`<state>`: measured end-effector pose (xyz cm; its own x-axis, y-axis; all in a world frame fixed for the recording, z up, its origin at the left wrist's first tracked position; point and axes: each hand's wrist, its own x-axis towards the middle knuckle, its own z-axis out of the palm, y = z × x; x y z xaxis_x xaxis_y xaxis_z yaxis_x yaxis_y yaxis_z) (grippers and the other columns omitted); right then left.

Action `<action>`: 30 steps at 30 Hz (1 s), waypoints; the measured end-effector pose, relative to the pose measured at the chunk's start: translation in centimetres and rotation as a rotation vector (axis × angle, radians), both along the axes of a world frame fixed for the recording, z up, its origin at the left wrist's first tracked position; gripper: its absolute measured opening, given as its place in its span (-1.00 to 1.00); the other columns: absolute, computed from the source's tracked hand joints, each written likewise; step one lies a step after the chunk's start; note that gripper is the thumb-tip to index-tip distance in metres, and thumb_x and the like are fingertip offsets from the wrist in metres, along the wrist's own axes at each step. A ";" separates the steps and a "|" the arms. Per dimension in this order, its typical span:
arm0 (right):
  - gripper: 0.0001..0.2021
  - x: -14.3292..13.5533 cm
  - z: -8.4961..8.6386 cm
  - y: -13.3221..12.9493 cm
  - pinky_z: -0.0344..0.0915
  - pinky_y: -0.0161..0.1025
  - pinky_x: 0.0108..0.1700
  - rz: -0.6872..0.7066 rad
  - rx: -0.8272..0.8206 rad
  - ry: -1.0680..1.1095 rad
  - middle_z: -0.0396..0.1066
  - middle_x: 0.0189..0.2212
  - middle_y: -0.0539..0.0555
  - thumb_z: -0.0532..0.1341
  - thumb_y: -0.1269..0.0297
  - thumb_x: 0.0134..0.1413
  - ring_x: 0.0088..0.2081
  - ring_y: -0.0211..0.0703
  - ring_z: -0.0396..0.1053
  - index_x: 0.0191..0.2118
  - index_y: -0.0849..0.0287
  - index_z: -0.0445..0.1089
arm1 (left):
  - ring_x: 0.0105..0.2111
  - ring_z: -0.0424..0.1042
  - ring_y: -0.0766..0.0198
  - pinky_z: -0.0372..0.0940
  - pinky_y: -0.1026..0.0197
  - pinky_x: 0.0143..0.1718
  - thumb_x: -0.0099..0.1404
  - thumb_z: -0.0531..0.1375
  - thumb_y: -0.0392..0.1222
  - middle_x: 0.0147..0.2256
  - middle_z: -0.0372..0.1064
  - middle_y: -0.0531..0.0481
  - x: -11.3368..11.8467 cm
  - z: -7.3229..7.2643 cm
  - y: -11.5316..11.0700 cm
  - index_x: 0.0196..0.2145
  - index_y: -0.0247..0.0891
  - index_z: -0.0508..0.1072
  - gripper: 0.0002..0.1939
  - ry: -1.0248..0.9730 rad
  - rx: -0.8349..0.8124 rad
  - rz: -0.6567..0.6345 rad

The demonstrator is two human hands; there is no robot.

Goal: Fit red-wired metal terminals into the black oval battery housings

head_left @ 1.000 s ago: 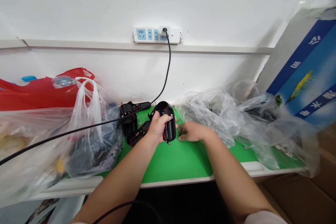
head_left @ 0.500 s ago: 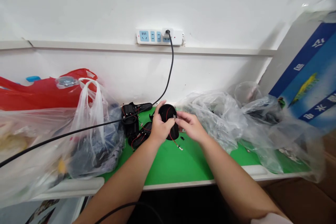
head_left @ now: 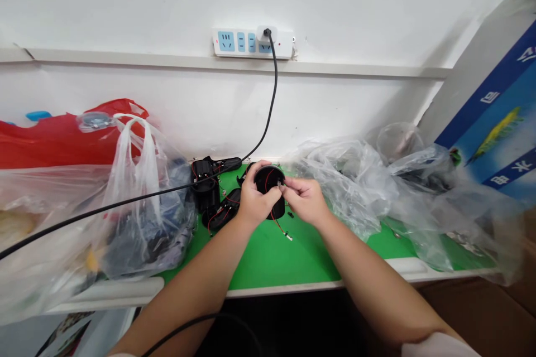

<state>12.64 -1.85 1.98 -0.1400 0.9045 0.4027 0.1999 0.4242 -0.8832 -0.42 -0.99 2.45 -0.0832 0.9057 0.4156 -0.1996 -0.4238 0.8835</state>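
Above the green table mat, my left hand (head_left: 258, 196) is closed around a black plastic housing (head_left: 264, 177) with a round, cup-like end. Its thumb presses near the rim. My right hand (head_left: 305, 196) has thumb and fingertips pinched together at the housing's right edge, on a small metallic-looking piece (head_left: 280, 183) too small to name. A red wire (head_left: 274, 218) runs out of the housing and ends below in a small white connector (head_left: 288, 237). More black housings (head_left: 205, 178) with red wires lie left of my left hand.
Clear plastic bags (head_left: 347, 178) cover the right side; a filled white bag (head_left: 146, 212) and a red bag (head_left: 54, 145) stand left. A black cable (head_left: 274, 83) drops from the wall power strip (head_left: 253, 43) and crosses leftward. A blue box (head_left: 502, 134) leans at the right.
My right fingers have drawn into a tighter pinch at the housing's edge. The housing has turned slightly in my left hand. The camera view has shifted a little.
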 end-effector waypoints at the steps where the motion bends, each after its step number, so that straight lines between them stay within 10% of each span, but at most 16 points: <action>1: -0.66 -0.1 -0.1 0.0 0.15 -0.37 -0.47 0.002 0.010 0.009 0.32 -0.56 -0.02 0.14 0.18 0.02 -0.54 -0.34 0.14 -0.18 0.24 0.54 | -0.27 0.33 0.35 0.24 0.34 -0.12 -0.12 0.25 -0.43 -0.25 0.34 0.03 0.0 0.0 0.0 -0.14 -0.23 0.36 -0.49 0.000 0.000 0.006; 6: -0.72 -0.1 -0.2 0.1 0.13 -0.38 -0.51 0.015 -0.017 0.040 0.27 -0.61 -0.05 0.16 0.17 0.01 -0.59 -0.37 0.11 -0.29 0.24 0.53 | -0.29 0.35 0.39 0.27 0.36 -0.16 -0.12 0.25 -0.42 -0.25 0.34 0.04 0.0 -0.3 0.3 -0.14 -0.23 0.35 -0.49 -0.012 -0.018 -0.019; 12: -0.59 2.0 0.0 1.4 0.00 -0.38 -0.67 0.069 -0.307 0.147 0.10 -0.71 -0.13 0.15 0.09 0.02 -0.72 -0.40 -0.04 -0.11 0.28 0.42 | -0.57 0.39 0.28 0.32 0.23 -0.53 -0.07 0.27 -0.20 -0.40 0.36 0.03 -0.1 0.1 0.6 -0.13 -0.24 0.22 -0.48 -0.180 -0.532 -0.325; 19: -0.84 4.7 0.4 1.9 0.07 -0.38 -0.56 0.275 -0.349 -0.790 0.30 -0.62 -0.02 0.15 0.27 -0.06 -0.63 -0.35 0.19 -0.44 0.26 0.41 | -0.55 0.45 0.22 0.35 0.20 -0.59 -0.08 0.31 -0.19 -0.30 0.41 0.01 -0.3 0.3 0.6 -0.17 -0.22 0.20 -0.49 -0.213 -0.628 -0.398; 30: -0.87 2.7 -0.5 1.9 0.01 -0.33 -0.50 0.176 -0.265 -1.131 0.39 -0.56 0.07 0.21 0.30 -0.09 -0.55 -0.29 0.19 -0.47 0.25 0.45 | -0.57 0.38 0.37 0.30 0.33 -0.62 0.02 0.26 -0.24 -0.34 0.35 0.07 -1.5 0.5 0.5 0.03 -0.10 0.20 -0.40 -0.333 -0.613 -0.738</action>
